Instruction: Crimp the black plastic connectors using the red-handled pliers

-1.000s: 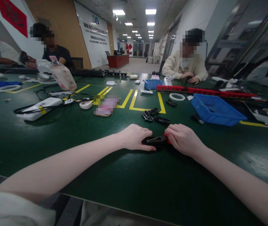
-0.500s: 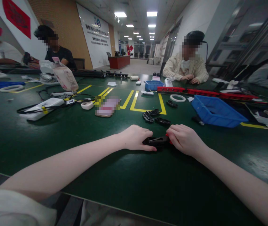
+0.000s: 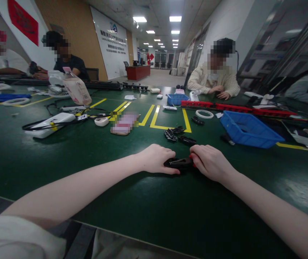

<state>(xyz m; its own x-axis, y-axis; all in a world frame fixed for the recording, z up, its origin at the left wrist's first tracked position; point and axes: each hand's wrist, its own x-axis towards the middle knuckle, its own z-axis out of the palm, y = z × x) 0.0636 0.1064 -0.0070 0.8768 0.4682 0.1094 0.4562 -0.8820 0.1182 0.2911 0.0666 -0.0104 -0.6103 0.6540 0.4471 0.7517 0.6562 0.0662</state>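
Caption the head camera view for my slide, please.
Left hand and right hand hold a black-and-red pliers-like tool at a green table, near black parts.

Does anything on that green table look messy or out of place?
Mildly: a thin black cable lies loosely looped over the white rectangular device, looking untidy. The pale-pink plastic bottle appears tilted, possibly just lens distortion. I see no spill.

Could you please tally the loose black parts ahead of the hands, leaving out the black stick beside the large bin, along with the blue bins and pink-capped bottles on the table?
Black parts: 4
Blue bins: 2
Pink-capped bottle: 1
Total: 7
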